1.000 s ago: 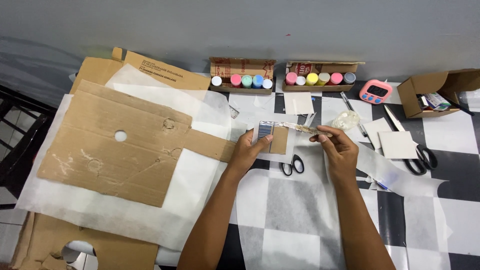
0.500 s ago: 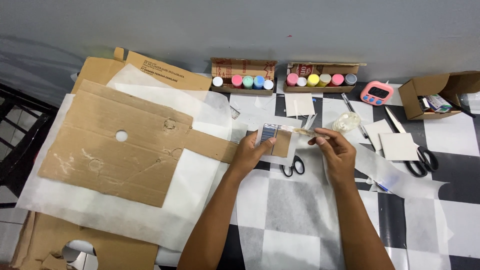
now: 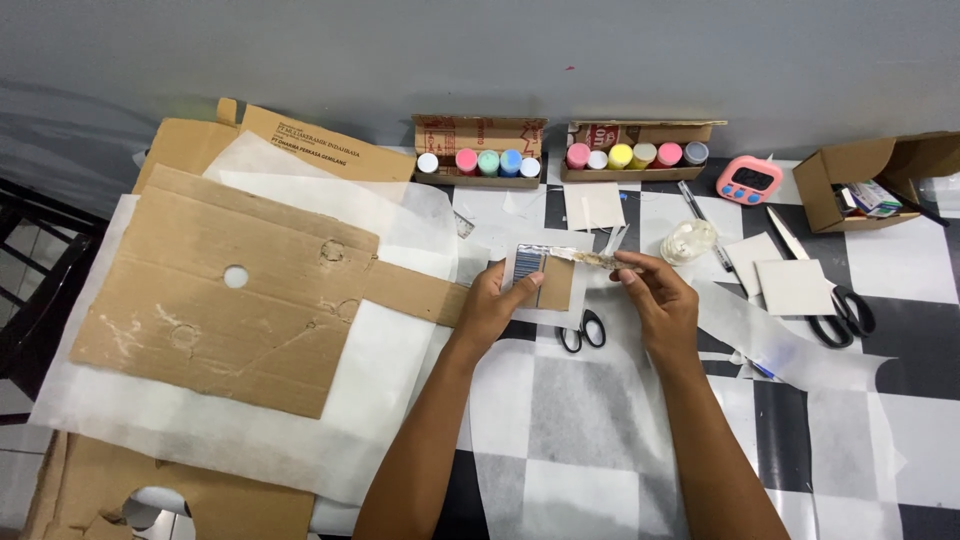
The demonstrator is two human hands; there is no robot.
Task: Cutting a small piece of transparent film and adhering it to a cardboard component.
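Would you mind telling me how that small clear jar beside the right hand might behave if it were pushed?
The small clear jar stands upright and looks squat, so it would probably slide rather than tip. On its side, its round body might roll. It looks light.

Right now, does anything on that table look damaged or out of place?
The big cardboard sheet on the left looks battered: a round hole is punched through it, and its surface shows dents and scuffs. Elsewhere nothing has spilled. The left hand holds a small card, while the right hand pinches a thin strip across its top.

two open brown paint cartons by the wall, pink timer's dark screen right.
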